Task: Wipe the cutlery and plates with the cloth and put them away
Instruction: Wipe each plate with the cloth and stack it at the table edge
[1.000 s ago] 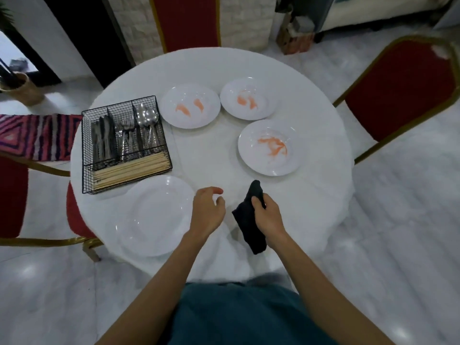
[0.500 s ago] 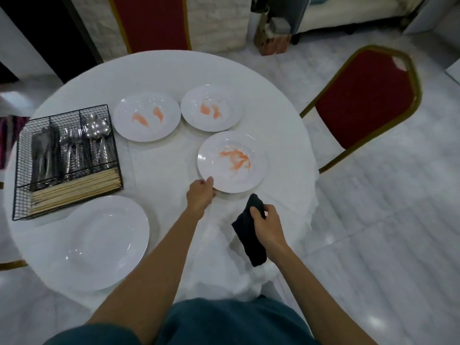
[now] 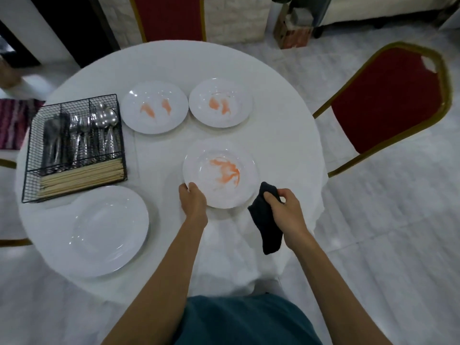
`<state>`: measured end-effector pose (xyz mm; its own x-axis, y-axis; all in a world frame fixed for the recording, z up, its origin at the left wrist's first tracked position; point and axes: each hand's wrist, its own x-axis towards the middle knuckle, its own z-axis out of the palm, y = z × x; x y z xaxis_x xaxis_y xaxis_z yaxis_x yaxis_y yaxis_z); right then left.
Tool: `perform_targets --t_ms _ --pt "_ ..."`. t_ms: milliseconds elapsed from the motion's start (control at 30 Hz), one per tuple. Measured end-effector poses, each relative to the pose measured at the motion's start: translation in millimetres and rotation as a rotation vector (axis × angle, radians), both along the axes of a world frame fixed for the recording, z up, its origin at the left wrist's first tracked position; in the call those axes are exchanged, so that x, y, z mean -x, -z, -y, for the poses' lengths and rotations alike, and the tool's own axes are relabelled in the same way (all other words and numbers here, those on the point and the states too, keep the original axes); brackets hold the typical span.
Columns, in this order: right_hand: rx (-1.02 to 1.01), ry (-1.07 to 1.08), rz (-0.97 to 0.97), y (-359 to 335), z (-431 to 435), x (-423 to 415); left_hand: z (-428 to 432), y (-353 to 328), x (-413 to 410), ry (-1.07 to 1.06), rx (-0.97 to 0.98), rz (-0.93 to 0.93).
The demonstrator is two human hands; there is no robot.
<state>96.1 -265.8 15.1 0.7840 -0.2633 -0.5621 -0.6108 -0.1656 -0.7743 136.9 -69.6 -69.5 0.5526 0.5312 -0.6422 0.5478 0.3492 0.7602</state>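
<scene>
Head view. Round table (image 3: 273,108) under a white tablecloth, pale glossy floor (image 3: 373,220). Red gold-framed chairs: one on the right (image 3: 388,103), one on the far side (image 3: 169,18). Cardboard box (image 3: 291,33) on the floor beyond the table.

On the table: a black wire basket (image 3: 74,102) at left holds knives (image 3: 53,143), forks (image 3: 79,138) and spoons (image 3: 105,118). Their long axes run near-far, and the spoon bowls point away from the person. Chopsticks (image 3: 82,175) lie crosswise in the basket's near compartment, with their long axis left-right. Clean plates (image 3: 107,230) are stacked just in front of the basket. Two far plates (image 3: 154,108) (image 3: 221,102) have orange smears.

The near plate (image 3: 199,168) lies flat near the table centre, orange smear facing up. The left hand (image 3: 193,202) grips its near-left rim with the thumb on top; the fingers underneath are hidden. The right hand (image 3: 286,210) pinches the dark cloth (image 3: 267,227) at its upper end. The cloth hangs with its long axis near-far, top end just beside the plate's near-right rim, free end toward the person.

Changes: 1.0 s ago the left hand was hovering loosely curled off the plate, and 0.5 s ago its fingertips were just touching the rim. It now has a full grip. The right hand's hold on the cloth is unchanged. The camera has panned, so the whole basket is back in frame.
</scene>
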Motion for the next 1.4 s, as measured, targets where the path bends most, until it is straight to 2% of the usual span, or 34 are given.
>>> perform_targets --t_ms 133,233,333,367,400,600,733,800,967,1067,1133,1167,1333,1400 --pt "-0.046 -0.077 0.091 -31.1 -34.2 -19.8 -18.2 -18.3 34.3 -0.02 -0.033 0.049" --pt "0.034 -0.273 0.106 -42.3 -63.1 -24.8 -27.6 -31.7 55.1 0.031 0.016 0.095" --pt "0.49 -0.598 0.164 -40.7 -89.2 -12.9 -38.1 -50.3 68.9 0.088 0.033 0.113" --pt "0.603 -0.641 0.24 -38.1 -97.3 -4.0 -44.0 -56.9 72.9 0.095 0.01 0.115" --pt "0.63 -0.663 0.298 -35.6 -106.3 5.7 -52.2 -61.9 76.8 0.093 -0.011 0.109" --pt "0.652 -0.848 0.434 -10.3 -169.6 46.6 -91.8 -88.9 91.4 0.124 -0.012 0.176" --pt "0.534 -1.06 0.571 -28.1 -207.7 76.2 -129.3 -106.8 95.6 0.156 -0.115 0.191" --pt "0.538 -1.173 0.616 -30.4 -209.5 86.8 -155.1 -111.2 91.0 0.139 -0.157 0.186" --pt "0.73 -1.092 0.691 -30.7 -184.5 91.1 -190.4 -125.2 84.2 0.107 -0.144 0.253" --pt "0.658 -1.182 0.647 -40.9 -196.5 90.9 -178.3 -123.0 86.3 0.136 -0.156 0.252" --pt "0.588 -1.188 0.64 -42.1 -208.6 83.4 -161.7 -117.3 90.8 0.185 -0.194 0.258" --pt "0.614 -1.176 0.634 -37.9 -212.0 75.0 -154.8 -114.5 93.7 0.209 -0.202 0.246" --pt "1.008 -0.96 0.5 -11.9 -194.9 36.9 -166.4 -117.2 88.4 0.167 -0.191 0.281" --pt "1.072 -0.937 0.562 -13.6 -189.9 50.9 -177.9 -124.0 78.7 0.121 -0.171 0.297"
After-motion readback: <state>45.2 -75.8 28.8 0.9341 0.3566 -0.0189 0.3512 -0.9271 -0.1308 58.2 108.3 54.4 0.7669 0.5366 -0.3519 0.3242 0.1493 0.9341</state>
